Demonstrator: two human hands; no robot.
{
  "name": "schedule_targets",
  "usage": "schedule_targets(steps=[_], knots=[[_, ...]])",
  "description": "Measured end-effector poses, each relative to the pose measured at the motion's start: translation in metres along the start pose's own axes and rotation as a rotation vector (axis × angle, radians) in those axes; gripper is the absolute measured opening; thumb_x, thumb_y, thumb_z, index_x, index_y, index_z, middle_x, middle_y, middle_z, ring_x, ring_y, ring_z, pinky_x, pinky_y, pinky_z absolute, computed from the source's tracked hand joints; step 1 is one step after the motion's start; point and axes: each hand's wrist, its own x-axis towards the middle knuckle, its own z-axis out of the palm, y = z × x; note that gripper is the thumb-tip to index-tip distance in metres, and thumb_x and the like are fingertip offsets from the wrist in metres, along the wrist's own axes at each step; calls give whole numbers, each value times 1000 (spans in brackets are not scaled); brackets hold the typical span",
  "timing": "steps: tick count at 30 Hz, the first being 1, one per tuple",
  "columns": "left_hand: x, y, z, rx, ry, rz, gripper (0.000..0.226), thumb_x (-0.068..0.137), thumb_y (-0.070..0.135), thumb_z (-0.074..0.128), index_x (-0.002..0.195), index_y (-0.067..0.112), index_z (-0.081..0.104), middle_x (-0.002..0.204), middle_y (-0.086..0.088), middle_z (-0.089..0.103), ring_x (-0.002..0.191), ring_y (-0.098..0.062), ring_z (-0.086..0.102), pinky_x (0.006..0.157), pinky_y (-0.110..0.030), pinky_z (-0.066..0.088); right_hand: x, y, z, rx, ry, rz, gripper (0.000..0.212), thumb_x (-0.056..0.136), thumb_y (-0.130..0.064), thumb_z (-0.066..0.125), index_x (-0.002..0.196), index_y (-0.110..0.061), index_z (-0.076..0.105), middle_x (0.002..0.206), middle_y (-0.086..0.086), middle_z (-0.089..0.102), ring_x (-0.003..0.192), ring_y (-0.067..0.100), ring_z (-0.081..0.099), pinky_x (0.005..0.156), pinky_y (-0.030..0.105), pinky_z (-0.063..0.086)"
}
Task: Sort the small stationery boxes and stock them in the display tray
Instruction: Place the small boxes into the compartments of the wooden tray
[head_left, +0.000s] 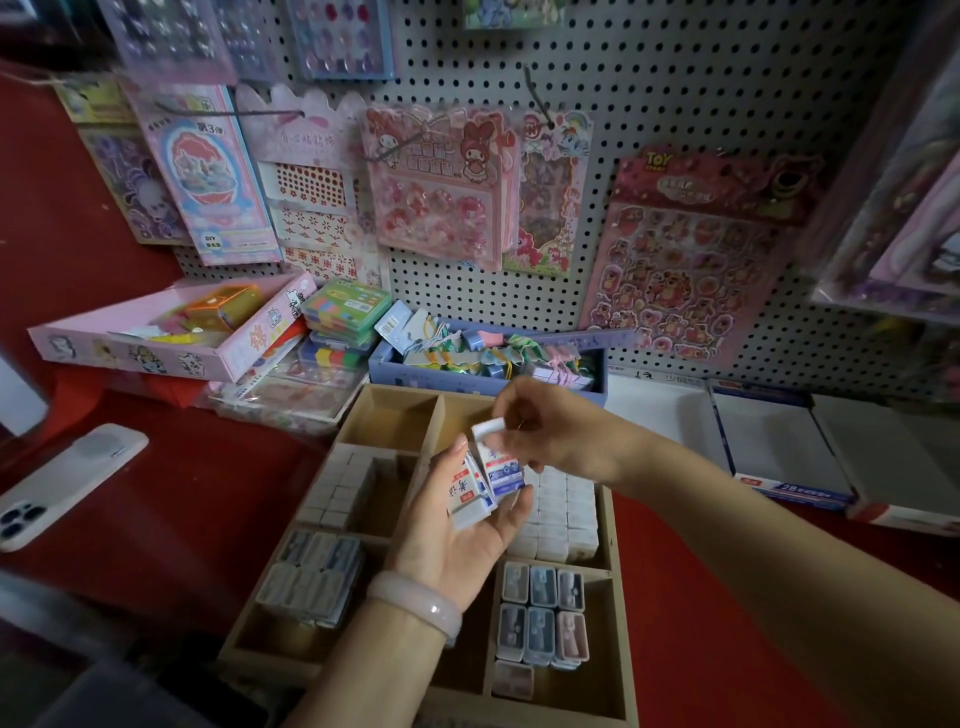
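left hand: left hand (457, 525) palm up over the middle of the tray, fingers curled round a fanned stack of small white stationery boxes with blue and red print (480, 486).
right hand: right hand (550, 431) just above and touching the stack, fingertips pinching the top end of one white box (488, 431), half lifted from the rest.
tray: light wooden display tray with compartments (621, 623) directly below both hands on the red counter (171, 499).
done: white boxes stand in rows in the compartment left of the left hand (343, 488) and in the one under and right of it (563, 525); pastel blue and pink flat cases (540, 618) fill the cell nearer the person, right of the left wrist; a blurred pile of bluish cases (311, 571) sits left of the wrist.
left: the handful is not yet placed; the two far cells beyond the hands (387, 415) look bare; the left white row seems part filled. Judged roughly midway or later.
supply: open white cartons with blue trim (779, 452) right of the right forearm, look emptied.
hidden: middle cell mostly covered by the left hand; near edge of the tray cut off by the frame; box print too small to read; count in the stack unclear, edges of the view dark.
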Motion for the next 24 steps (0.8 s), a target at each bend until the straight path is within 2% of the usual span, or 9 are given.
schedule_targets(steps=[3, 5, 7, 10, 13, 18, 20, 22, 24], knots=[[-2, 2, -4, -78, 22, -13, 36, 74, 30, 62, 99, 4, 63, 86, -15, 68, 77, -24, 64, 59, -30, 58, 1, 1, -26, 128, 241, 29, 11, 89, -4, 57, 99, -3, 50, 80, 6, 59, 58, 7, 54, 52, 16, 47], [-4, 7, -6, -107, 33, 6, 35, 74, 30, 63, 98, 5, 63, 84, -14, 68, 80, -23, 63, 59, -29, 58, 5, 14, -47, 2, 438, 87, 15, 90, -7, 57, 104, -3, 52, 82, 7, 59, 62, 11, 55, 52, 16, 49], [-5, 11, -7, -128, 36, 20, 33, 73, 29, 63, 96, 5, 64, 83, -14, 69, 84, -24, 62, 61, -29, 58, 8, 37, -59, -246, 519, 180, 17, 91, -11, 58, 105, -4, 53, 82, 7, 59, 67, 16, 56, 59, 23, 52], [-6, 15, -9, -136, 23, 31, 28, 75, 30, 62, 90, 7, 65, 84, -12, 69, 85, -23, 62, 62, -28, 57, 10, 73, -57, -556, 482, 261, 16, 93, -17, 55, 107, -9, 55, 88, 8, 60, 75, 22, 57, 69, 37, 51], [-6, 17, -12, -147, 17, 28, 28, 76, 30, 63, 91, 7, 65, 87, -13, 69, 85, -23, 63, 63, -30, 58, 13, 90, -42, -707, 398, 225, 9, 93, -15, 52, 102, -13, 51, 94, 10, 63, 79, 25, 57, 68, 35, 48], [-5, 21, -22, -140, -8, 3, 29, 74, 32, 68, 88, 7, 68, 94, -14, 69, 85, -25, 65, 62, -33, 59, 15, 97, -28, -857, 411, 122, 8, 93, -9, 49, 97, -2, 49, 103, 14, 53, 85, 36, 56, 66, 37, 42], [-6, 24, -26, -131, -62, -7, 39, 66, 31, 81, 93, 7, 69, 100, -15, 68, 88, -27, 66, 62, -35, 59, 18, 101, -26, -909, 418, 113, 7, 92, -6, 48, 98, -2, 48, 108, 16, 47, 82, 40, 57, 64, 40, 43], [-7, 27, -29, -112, -90, -12, 48, 58, 29, 84, 98, 7, 67, 103, -16, 67, 90, -28, 66, 62, -36, 58, 21, 106, -24, -963, 406, 127, 10, 92, -4, 48, 101, -3, 46, 110, 17, 44, 78, 42, 57, 61, 42, 42], [-7, 29, -31, -88, -69, -5, 40, 71, 35, 76, 99, 9, 65, 102, -15, 67, 90, -27, 64, 61, -35, 58, 23, 109, -25, -1008, 398, 141, 16, 92, -4, 48, 107, -4, 44, 113, 16, 42, 77, 42, 58, 58, 41, 40]])
